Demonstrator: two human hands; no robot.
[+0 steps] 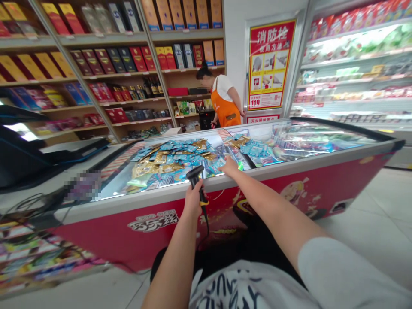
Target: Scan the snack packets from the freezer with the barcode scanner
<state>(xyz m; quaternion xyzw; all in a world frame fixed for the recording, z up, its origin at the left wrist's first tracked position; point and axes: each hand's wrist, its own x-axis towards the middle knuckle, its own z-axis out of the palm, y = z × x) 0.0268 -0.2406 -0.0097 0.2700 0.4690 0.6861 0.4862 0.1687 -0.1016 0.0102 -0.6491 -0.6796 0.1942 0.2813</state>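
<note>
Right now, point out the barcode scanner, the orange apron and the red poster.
Barcode scanner (195,173), head view, black upper end.
Orange apron (223,106), head view, cloth near middle.
Red poster (269,63), head view, middle picture panels.

Pretty bright overall, fridge (350,81) glowing on the right. Edges look stretched and soft, plus some glare on the freezer (222,183).

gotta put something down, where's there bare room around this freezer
Floor tiles at right, between the freezer's red front and the pale sleeve, look bare. The freezer's right end, past the smaller packet pile, shows no loose packets, though glare makes it unsure. Crowded: the larger packet pile, up to the scanner and right hand.
</note>
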